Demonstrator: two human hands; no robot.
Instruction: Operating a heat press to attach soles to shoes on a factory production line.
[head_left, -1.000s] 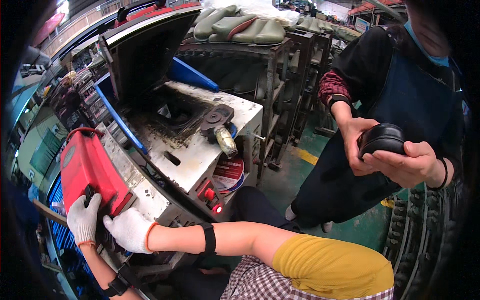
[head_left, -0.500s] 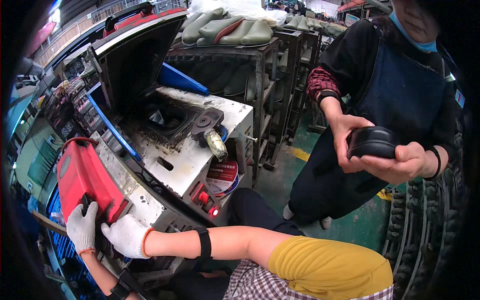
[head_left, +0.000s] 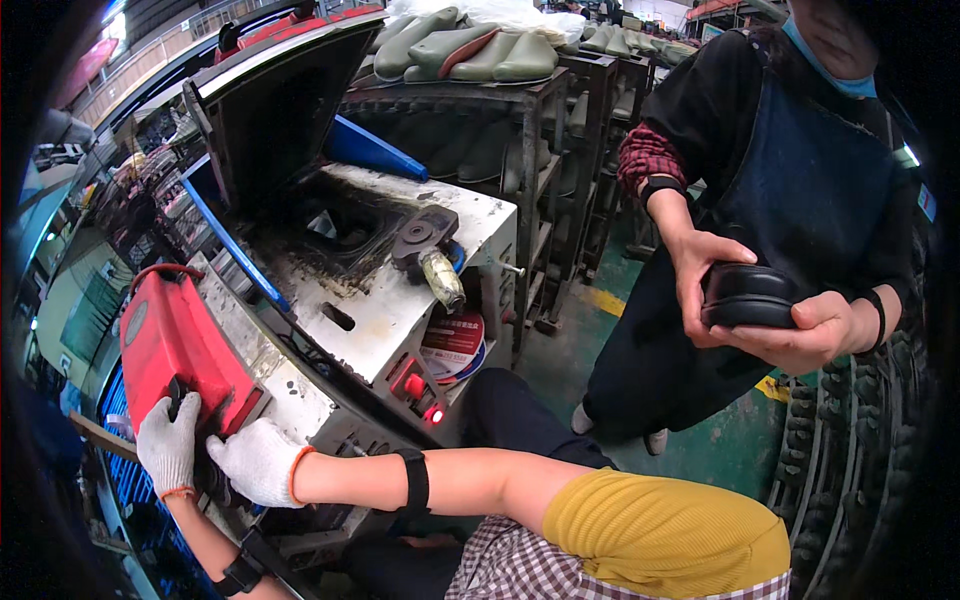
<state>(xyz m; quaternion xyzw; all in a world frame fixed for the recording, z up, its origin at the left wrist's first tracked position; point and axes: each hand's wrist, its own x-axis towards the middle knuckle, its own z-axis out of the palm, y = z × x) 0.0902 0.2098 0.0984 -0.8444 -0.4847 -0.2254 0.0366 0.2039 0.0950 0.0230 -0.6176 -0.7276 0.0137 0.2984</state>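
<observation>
Left hand (head_left: 168,443), white-gloved, lies flat against the lower end of the red mould block (head_left: 175,345), fingers spread and pointing up — pressed on it, not wrapped round it. The block sits tilted at the left end of the white press machine (head_left: 385,310). Right hand (head_left: 258,460), also gloved, reaches across the body from a bare forearm with a black band; it is curled against the block's lower right corner, just beside the left hand, though whether it grips an edge cannot be told. Against the earlier frames both hands hold the same spots on the block — only the view has shifted slightly. Right of the machine a standing person's hands clasp a black rounded part (head_left: 748,296), as before.
</observation>
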